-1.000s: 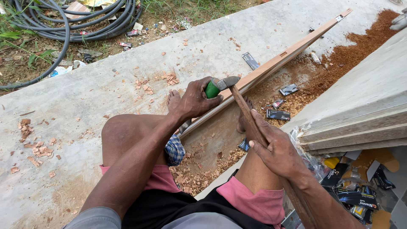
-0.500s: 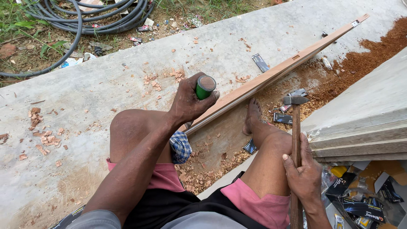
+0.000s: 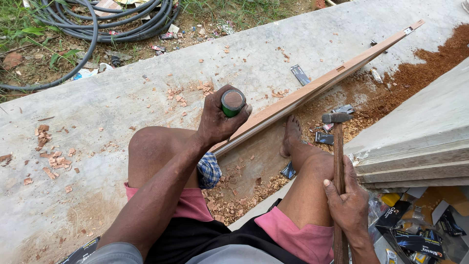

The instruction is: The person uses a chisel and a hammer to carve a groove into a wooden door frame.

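The left hand (image 3: 217,120) is wrapped tight around a green-handled chisel (image 3: 233,101), fingers fully curled so only the round butt end of the handle shows; the blade is hidden below the fist, which sits on the edge of a long wooden board (image 3: 312,90). That board stands on its edge and runs from the fist toward 2 o'clock across a pale concrete slab (image 3: 122,122). At 5 o'clock from the chisel, the right hand (image 3: 349,205) is closed around the wooden shaft of a hammer (image 3: 338,146), held upright beside the right knee, its steel head (image 3: 336,117) pointing toward 12 o'clock and well apart from the chisel. A bare foot (image 3: 292,134) rests just beside the board. Reddish wood chips (image 3: 49,161) lie scattered at 9 o'clock on the slab, and sawdust (image 3: 425,73) spreads at 2 o'clock. Grey planks (image 3: 420,146) are stacked at 3 o'clock. Outdoors, coiled dark hose (image 3: 117,19) lies on littered grass at 11 o'clock.
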